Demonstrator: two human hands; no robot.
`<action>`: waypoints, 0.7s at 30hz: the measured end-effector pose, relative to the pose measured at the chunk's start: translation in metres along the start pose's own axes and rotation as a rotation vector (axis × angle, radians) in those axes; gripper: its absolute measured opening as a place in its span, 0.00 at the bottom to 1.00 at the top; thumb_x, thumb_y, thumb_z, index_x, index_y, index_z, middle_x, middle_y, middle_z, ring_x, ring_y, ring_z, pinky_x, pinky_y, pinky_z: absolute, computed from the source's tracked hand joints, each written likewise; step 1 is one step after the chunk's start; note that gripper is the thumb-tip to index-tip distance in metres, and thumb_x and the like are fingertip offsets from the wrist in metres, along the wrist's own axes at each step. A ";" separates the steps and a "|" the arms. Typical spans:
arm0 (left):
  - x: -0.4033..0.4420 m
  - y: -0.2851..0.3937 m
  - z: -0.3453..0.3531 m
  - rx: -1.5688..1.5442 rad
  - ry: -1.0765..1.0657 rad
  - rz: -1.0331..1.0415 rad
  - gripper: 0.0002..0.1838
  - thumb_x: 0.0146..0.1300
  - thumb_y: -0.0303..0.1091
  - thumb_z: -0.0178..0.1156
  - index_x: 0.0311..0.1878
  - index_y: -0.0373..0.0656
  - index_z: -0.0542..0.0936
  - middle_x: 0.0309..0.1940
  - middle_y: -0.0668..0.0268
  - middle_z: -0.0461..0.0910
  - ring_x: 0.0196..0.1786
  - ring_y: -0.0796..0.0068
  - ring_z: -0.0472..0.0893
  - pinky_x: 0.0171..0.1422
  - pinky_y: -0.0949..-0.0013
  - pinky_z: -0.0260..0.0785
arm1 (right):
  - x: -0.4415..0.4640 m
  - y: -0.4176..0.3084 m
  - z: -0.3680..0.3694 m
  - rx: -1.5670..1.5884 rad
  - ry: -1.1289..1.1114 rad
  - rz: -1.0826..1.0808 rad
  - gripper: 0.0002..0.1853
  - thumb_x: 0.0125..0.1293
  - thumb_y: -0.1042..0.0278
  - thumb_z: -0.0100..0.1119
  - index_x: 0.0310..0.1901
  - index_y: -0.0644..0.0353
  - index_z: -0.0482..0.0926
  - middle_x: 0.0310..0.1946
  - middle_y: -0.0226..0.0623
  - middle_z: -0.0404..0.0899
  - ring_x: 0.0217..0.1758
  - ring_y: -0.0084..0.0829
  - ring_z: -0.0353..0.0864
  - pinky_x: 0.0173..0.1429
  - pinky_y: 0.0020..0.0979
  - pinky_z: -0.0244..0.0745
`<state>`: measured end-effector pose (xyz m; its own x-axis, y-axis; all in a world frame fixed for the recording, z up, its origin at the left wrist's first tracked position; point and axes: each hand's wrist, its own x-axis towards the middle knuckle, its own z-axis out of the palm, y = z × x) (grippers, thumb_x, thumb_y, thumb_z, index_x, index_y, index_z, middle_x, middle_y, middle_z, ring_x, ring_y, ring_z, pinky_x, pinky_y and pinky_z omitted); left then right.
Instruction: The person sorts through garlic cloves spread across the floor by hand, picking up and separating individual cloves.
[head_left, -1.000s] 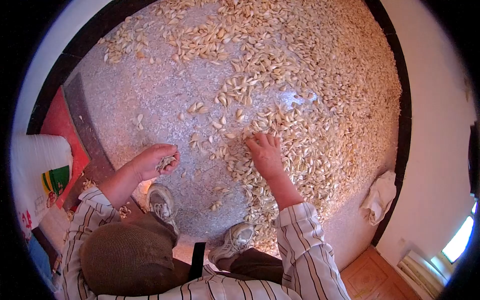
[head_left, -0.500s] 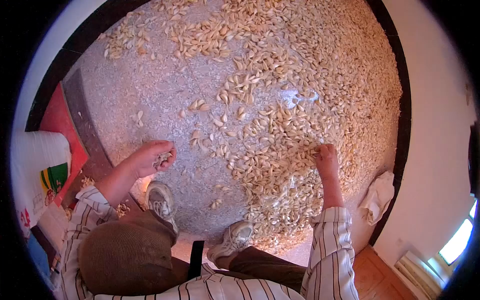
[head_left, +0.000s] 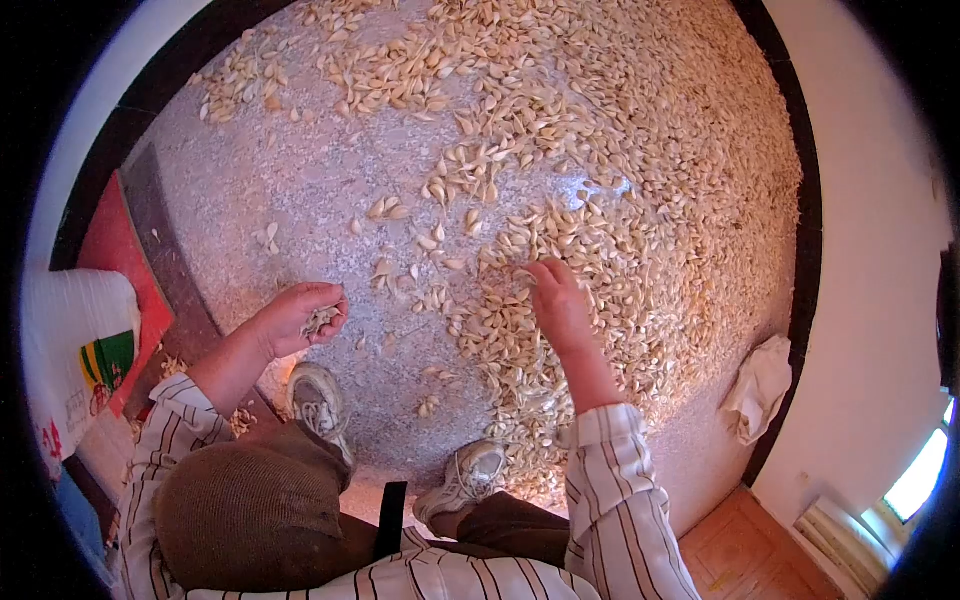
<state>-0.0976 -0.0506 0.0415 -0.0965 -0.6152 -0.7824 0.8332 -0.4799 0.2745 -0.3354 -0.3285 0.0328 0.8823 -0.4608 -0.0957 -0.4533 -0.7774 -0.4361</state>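
Observation:
Garlic cloves (head_left: pixel 560 240) lie spread over the speckled floor in front of me, thickest toward the right. My left hand (head_left: pixel 300 315) hovers above the floor near my left shoe, its fingers curled round a few pale garlic cloves that show partly at the palm. Over the near edge of the spread, my right hand (head_left: pixel 562 305) is closed in a pinch. A small pale piece, seemingly a garlic clove, shows at its fingertips, mostly hidden by the fingers.
My shoes (head_left: pixel 318 400) stand on the floor by the cloves. A white cloth (head_left: pixel 757 388) lies at the right by the dark skirting (head_left: pixel 808 230). A white plastic sack (head_left: pixel 95 320) with green print stands at the left, beside a red board (head_left: pixel 120 240).
My right hand has moved left across the cloves, from the thick part toward the middle, with its fingers pinched. My left hand has stayed nearly still, still curled round its cloves.

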 end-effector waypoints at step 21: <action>0.002 -0.001 -0.004 -0.007 0.009 -0.017 0.15 0.62 0.41 0.49 0.28 0.39 0.73 0.19 0.66 0.70 0.19 0.79 0.68 0.19 0.77 0.59 | -0.007 0.038 -0.017 -0.107 0.072 0.121 0.07 0.51 0.77 0.48 0.34 0.59 0.71 0.30 0.45 0.71 0.33 0.48 0.72 0.36 0.43 0.68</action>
<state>-0.0963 -0.0490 0.0376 -0.1055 -0.6011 -0.7922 0.8351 -0.4861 0.2576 -0.3612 -0.3622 0.0321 0.8109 -0.5803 -0.0755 -0.5699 -0.7538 -0.3270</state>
